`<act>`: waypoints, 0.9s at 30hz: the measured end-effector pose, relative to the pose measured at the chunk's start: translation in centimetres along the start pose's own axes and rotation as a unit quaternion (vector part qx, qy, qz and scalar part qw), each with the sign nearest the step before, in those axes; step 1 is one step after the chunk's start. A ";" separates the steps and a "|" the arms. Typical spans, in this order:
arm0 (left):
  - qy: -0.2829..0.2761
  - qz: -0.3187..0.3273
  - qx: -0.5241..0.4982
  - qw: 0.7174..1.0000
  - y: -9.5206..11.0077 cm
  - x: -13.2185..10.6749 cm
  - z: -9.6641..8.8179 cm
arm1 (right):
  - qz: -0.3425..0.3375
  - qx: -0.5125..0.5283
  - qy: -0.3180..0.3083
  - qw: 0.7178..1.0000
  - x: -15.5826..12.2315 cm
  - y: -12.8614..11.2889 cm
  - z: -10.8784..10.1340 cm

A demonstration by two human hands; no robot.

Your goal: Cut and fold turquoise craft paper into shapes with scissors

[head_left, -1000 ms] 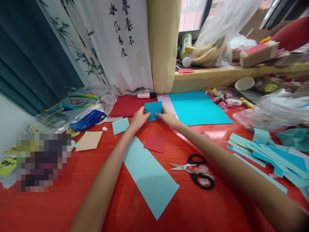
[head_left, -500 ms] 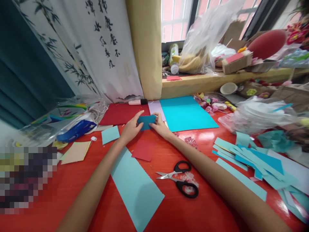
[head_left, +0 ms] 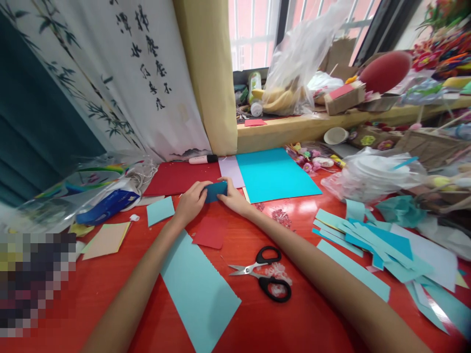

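Observation:
A small piece of dark blue paper (head_left: 216, 191) is held up just above the table between my two hands. My left hand (head_left: 192, 200) grips its left end, and my right hand (head_left: 234, 197) pinches its right end between thumb and fingers. Under and in front of the hands lies a red paper square (head_left: 211, 231). A long light blue sheet (head_left: 200, 289) stretches toward me, partly beneath my left forearm. Open-bladed scissors (head_left: 250, 269) with black handles rest between my forearms. To the left of my left hand is a light blue square (head_left: 160, 211).
Dark red paper (head_left: 180, 177) and a bright blue sheet (head_left: 278, 175) lie at the back, with a marker (head_left: 203, 159) near the wall. Light blue strips (head_left: 355, 267) are heaped at the right. A plastic bag (head_left: 379, 171) and bananas (head_left: 281, 100) stand beyond. Beige squares (head_left: 106, 240) lie left.
The view has turned a little to the right, so everything sits further left. Both hands still hold the dark blue paper; my left fingers now lie more folded over its end.

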State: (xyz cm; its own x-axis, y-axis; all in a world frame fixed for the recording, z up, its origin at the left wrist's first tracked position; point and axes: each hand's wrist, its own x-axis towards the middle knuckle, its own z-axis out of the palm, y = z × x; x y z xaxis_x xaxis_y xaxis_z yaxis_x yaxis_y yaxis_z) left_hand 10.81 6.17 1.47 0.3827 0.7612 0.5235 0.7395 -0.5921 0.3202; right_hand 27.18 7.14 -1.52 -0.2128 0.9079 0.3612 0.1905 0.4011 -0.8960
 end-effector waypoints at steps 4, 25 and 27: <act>0.006 0.006 0.000 1.000 0.3 -0.1 0.0 | -0.018 -0.008 0.004 1.000 0.3 0.4 -0.1; -0.128 0.084 0.322 0.934 3.5 26.0 6.3 | 0.073 0.002 -0.006 0.997 0.9 1.0 -0.7; -0.114 0.037 0.333 0.935 0.7 26.8 4.9 | 0.074 0.011 -0.012 0.997 0.8 0.9 -0.7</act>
State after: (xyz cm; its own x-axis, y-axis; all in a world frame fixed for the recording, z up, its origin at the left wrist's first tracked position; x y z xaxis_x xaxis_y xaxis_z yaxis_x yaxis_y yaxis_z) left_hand 24.24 27.46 11.87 0.4993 0.8058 0.3185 0.8578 -0.4080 -0.3126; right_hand 27.84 8.33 -1.88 -0.2060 0.9539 0.2183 0.2012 0.2596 -0.9445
